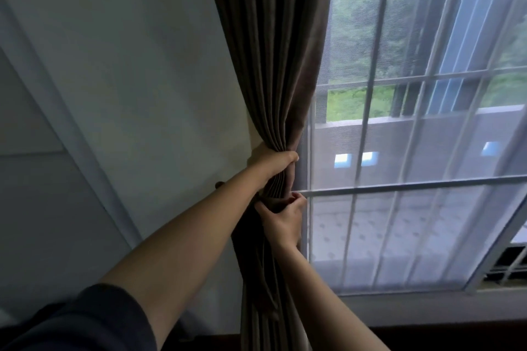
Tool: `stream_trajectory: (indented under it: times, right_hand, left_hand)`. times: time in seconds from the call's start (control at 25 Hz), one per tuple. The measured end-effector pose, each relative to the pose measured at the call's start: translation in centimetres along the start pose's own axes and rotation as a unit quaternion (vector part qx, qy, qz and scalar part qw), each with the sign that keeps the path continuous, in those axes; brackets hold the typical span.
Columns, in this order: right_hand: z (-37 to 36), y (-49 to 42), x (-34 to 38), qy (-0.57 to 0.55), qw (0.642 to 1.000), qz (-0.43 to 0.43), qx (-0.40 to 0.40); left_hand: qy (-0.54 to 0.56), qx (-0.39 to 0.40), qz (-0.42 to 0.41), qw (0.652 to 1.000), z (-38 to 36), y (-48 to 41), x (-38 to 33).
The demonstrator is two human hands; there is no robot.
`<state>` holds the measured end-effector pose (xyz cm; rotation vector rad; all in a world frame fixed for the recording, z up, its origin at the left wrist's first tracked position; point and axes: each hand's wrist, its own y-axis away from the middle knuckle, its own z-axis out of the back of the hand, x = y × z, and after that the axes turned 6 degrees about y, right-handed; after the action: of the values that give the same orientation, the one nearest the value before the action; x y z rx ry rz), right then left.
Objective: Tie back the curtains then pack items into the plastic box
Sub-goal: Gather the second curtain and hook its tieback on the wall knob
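**Curtain bunched in both hands, tie-back not yet fastened**

The left hand (275, 161), at mid-frame, is closed in a fist round the gathered curtain (271, 65), squeezing the pleats into a narrow waist. Just below it the right hand (285, 222) pinches a fold or band of the same brown cloth between thumb and curled fingers; whether that is a separate tie-back or part of the curtain, I cannot tell.

The curtain runs from the top centre of the frame down to the bottom centre, flaring above and below the grip. It looks like thick, soft fabric: it folds readily, will not break, and should give under pressure, but the bundle probably has some weight and will spring open if the fist lets go. The best hold is likely where the left hand already sits, at the pinched waist, with the band passed round just beneath.

A small dark knob (219, 184) shows at the wall (128, 65) behind the left forearm, perhaps a hook for the tie; it is largely hidden. To the right a sheer curtain (399, 236) hangs over the window (427, 94) and its bars, close beside the right hand, and could be caught up in the loop. No plastic box is in view.
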<state>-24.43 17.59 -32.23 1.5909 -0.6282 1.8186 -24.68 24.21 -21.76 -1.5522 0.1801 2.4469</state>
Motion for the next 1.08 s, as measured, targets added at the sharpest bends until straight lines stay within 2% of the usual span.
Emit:
stream_trajectory:
  times: [0.08,0.16,0.24,0.4,0.44,0.48,0.52,0.56,0.6,0.64,0.68,0.8,1.0,1.08]
  right_hand:
    - [-0.1,-0.9,0.5,0.113,0.993,0.013,-0.011]
    - [-0.1,-1.7,0.5,0.239,0.970,0.034,-0.031]
    - [0.0,-2.0,0.1,0.300,0.948,0.086,-0.057]
    - [0.9,-2.2,-0.9,0.335,0.925,0.171,-0.061]
    - [1.2,-2.2,-0.9,0.342,0.921,0.177,-0.053]
    - [1.5,-2.1,-0.9,0.344,0.920,0.184,-0.047]
    - [1.7,-2.0,-0.9,0.345,0.919,0.189,-0.042]
    - [1.8,-1.8,-0.8,0.344,0.919,0.190,-0.037]
    - [1.9,-1.7,-0.7,0.345,0.919,0.188,-0.032]
    - [2.0,-1.6,-0.7,0.347,0.919,0.184,-0.025]
    - [2.1,-1.6,-0.6,0.352,0.918,0.181,-0.016]
    - [2.5,-1.4,-0.4,0.364,0.915,0.175,0.001]
    - [3.1,-1.5,0.5,0.347,0.920,0.166,0.076]
    - [3.0,-1.8,1.1,0.338,0.924,0.161,0.082]
  left_hand:
    - [0.010,-0.001,0.002,1.000,0.1,-0.1,0.1]
    - [0.015,0.001,0.002,1.000,0.1,0.0,0.4]
    - [0.044,0.032,-0.009,0.998,0.5,0.1,0.6]
    - [0.098,0.235,-0.033,0.967,4.4,0.3,2.2]
    - [0.167,0.281,-0.025,0.945,5.8,0.1,3.6]
    - [0.244,0.295,-0.006,0.924,6.9,-0.2,5.3]
    - [0.284,0.277,0.020,0.918,7.7,-0.2,7.0]
    - [0.245,0.231,0.030,0.941,8.2,0.2,8.5]
    - [0.143,0.189,0.027,0.971,8.2,0.9,9.9]
    - [0.044,0.177,0.016,0.983,7.7,1.6,11.2]
    - [-0.017,0.192,-0.006,0.981,6.8,2.4,12.1]
    - [-0.016,0.234,-0.031,0.972,3.8,3.9,13.1]
    - [-0.028,0.122,-0.107,0.986,1.4,3.9,13.7]
    - [-0.043,0.111,-0.110,0.987,1.4,3.8,14.1]
